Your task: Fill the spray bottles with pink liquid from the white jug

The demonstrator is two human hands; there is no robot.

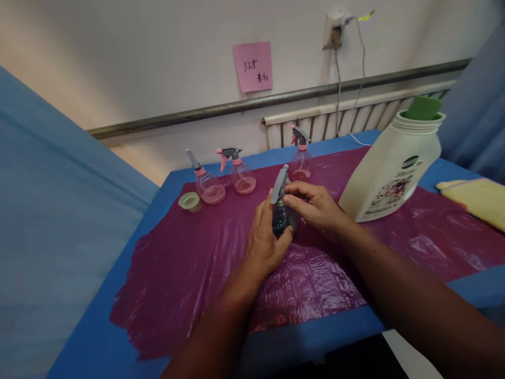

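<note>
A small clear spray bottle [281, 218] with dark greenish liquid and a grey trigger head stands between my hands on the purple plastic sheet [189, 263]. My left hand [263, 234] is wrapped round the bottle's body from the left, thumb at the front. My right hand [313, 204] pinches the spray head near its collar from the right. The fingertips partly hide the collar and trigger. Just behind stands another spray bottle [302, 166] with a pink collar and pinkish liquid.
Two more pink-collared spray bottles, one leftmost [211, 189] and one beside it [243, 179], stand behind left, near a small pale green cup [190, 201]. On the right are a large cream jug [394, 168] with a green scoop [424, 108] and a yellow cloth [479, 200]. Blue curtain [59, 200] hangs left.
</note>
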